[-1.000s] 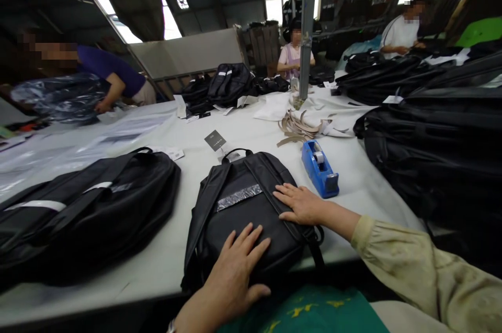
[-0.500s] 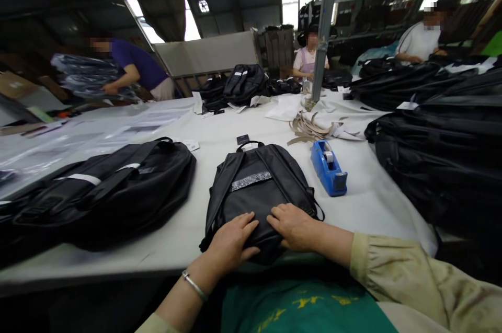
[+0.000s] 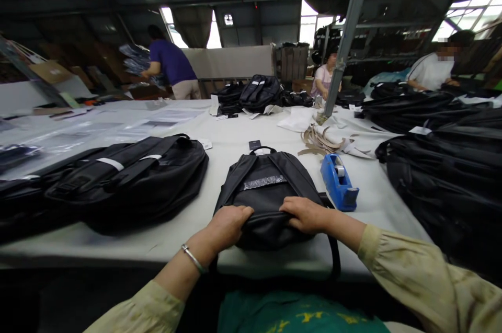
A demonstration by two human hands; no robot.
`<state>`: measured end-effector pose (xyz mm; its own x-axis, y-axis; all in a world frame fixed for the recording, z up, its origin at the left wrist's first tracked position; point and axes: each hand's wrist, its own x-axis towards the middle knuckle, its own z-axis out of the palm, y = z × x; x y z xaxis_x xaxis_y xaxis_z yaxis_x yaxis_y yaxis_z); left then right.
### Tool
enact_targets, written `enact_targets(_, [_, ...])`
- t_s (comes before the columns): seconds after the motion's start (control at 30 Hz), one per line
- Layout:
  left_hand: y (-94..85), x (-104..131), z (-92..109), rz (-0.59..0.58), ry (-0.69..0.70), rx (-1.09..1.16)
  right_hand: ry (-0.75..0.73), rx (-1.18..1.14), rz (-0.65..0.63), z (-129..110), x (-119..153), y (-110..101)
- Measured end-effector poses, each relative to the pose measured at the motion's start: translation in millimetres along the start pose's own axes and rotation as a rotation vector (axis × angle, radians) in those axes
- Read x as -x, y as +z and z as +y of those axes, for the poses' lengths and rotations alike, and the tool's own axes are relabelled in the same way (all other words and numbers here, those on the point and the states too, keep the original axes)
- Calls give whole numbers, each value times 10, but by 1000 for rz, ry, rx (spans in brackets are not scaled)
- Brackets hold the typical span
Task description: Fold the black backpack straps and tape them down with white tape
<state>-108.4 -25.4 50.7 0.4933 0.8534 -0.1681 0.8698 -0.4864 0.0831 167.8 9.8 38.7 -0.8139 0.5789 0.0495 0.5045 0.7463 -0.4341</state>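
A black backpack (image 3: pixel 270 194) lies in front of me on the white table, its top handle pointing away and a shiny grey strip across its panel. Near its lower left side, my left hand (image 3: pixel 227 223) is closed on the bag's material, a silver bangle on the wrist. My right hand (image 3: pixel 306 213) grips the lower right part, fingers on top and thumb underneath. The bag's bottom end is lifted and bulges between both hands. One loose strap hangs over the table edge on the right. A dark tag (image 3: pixel 254 145) lies beyond the handle.
Right of the backpack stands a blue tape dispenser (image 3: pixel 339 184), with beige strips (image 3: pixel 321 139) behind it. Other black bags lie left (image 3: pixel 157 186) and are piled right (image 3: pixel 451 176). A metal post (image 3: pixel 345 45) rises from the table. Three people work farther back.
Both hands have gone from resting on the backpack to gripping its lower end, which is now raised. The view has shifted left. The person in purple has turned away with the plastic-wrapped bundle.
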Motion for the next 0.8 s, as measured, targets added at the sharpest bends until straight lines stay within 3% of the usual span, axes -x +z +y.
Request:
enact_targets(0.13, [-214,-137,38,-23,58,-83,68,-120,-37,-122,-69,-51])
enact_targets(0.3, [-336,-208,152,-78,141,-180,304,128,-42,-380,-278,118])
enact_targets(0.47, [-413,-95,186,-78,125,-159,335,382,31,-502,-352,225])
enact_targets(0.63, [-256,45,190,5,69,31,250,400,4,-483,-353,279])
enact_targets(0.8, [34,-75,237,88,-1,-46,189,386,-24,-399,-351,227])
